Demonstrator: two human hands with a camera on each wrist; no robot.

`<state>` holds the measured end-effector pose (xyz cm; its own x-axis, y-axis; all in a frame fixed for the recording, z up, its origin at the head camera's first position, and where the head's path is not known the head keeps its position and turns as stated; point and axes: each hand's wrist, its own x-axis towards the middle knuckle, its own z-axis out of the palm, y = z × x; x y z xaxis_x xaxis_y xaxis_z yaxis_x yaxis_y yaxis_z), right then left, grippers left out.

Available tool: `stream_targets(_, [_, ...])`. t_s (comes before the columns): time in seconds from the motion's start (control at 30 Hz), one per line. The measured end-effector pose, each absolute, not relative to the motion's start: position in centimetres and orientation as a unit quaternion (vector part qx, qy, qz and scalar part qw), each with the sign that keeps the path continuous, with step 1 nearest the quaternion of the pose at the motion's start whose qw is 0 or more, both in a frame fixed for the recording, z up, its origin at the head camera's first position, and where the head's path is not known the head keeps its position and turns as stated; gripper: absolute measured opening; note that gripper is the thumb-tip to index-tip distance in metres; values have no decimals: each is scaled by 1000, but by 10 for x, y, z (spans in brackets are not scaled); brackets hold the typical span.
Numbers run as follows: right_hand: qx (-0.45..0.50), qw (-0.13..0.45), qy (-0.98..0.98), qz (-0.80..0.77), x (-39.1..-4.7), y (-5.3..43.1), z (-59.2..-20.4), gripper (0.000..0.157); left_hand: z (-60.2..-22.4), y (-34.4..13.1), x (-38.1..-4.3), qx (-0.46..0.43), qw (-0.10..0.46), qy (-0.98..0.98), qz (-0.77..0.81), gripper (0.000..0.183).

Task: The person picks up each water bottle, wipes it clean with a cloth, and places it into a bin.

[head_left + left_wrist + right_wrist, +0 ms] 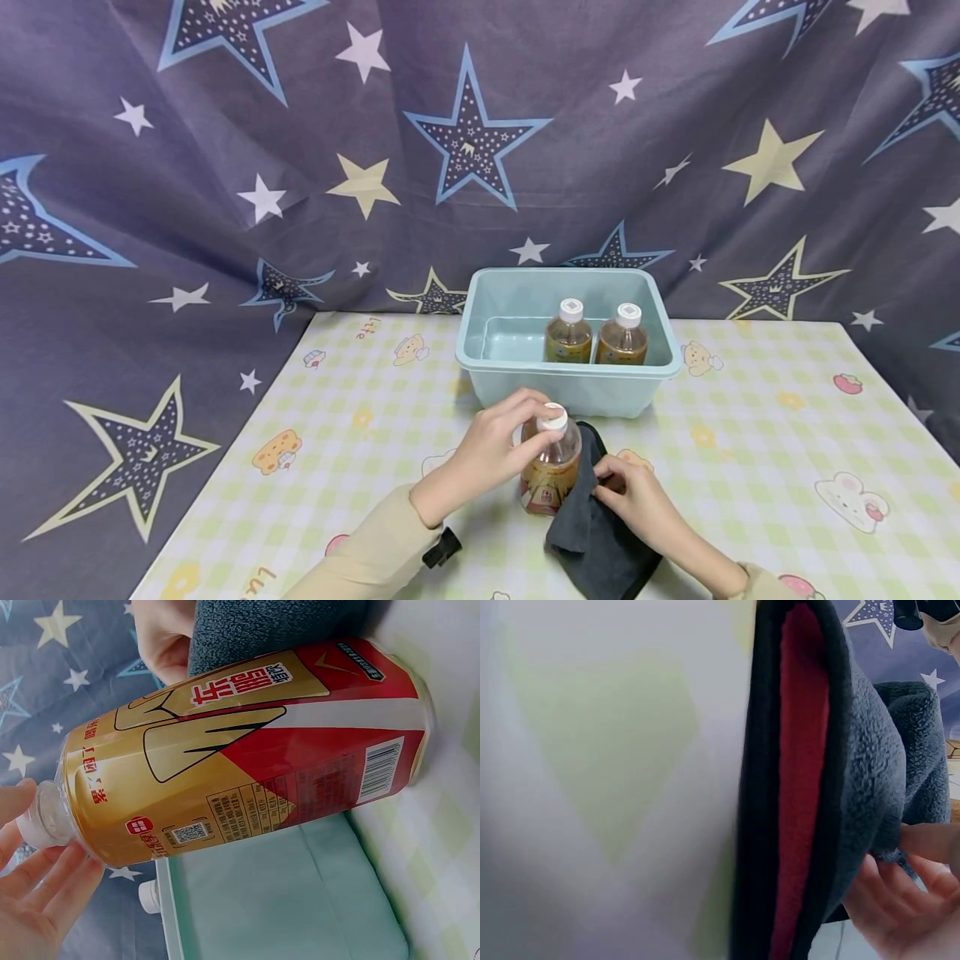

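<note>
A bottle [550, 483] with a gold and red label and a white cap stands on the table in front of the bin. My left hand [501, 442] grips it by the cap and neck. In the left wrist view, the thumb and fingers sit around the cap, and the bottle's [247, 742] label and barcode face the camera. My right hand [633, 500] pinches a dark grey cloth [600, 533] that lies against the bottle's right side. The right wrist view shows the cloth's [870, 750] fuzzy face, black edging and a strip of red inside its fold.
Just behind the hands is a light blue plastic bin [555, 387]. Two capped bottles, one [568, 340] beside the other [622, 342], stand in its right half. A checked tablecloth [360, 383] covers the table, and a star-patterned curtain [420, 250] hangs behind it.
</note>
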<state>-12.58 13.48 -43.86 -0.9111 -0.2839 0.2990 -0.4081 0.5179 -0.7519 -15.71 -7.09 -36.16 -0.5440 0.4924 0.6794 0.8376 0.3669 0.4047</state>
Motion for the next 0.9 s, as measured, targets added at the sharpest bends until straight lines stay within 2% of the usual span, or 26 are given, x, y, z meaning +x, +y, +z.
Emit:
stream_targets(0.13, [193,46,-873,446,-127,136,-438,20,-361,-71,-157,-417,225,-796,-376,15])
stream_targets(0.37, [200,44,-870,449,-127,140,-434,18,-360,-70,-157,-414,225,-801,-370,14])
stream_targets(0.6, [162,15,-868,469,-123,149,-426,14,-359,-69,-156,-412,242,-802,-359,14])
stream_targets(0.7, [155,29,-864,478,-121,154,-424,14,-359,-68,-155,-403,250,-805,-358,15])
stream_targets(0.9, [175,99,-854,480,-117,165,-423,21,-360,-65,-155,-383,278,-804,-361,15])
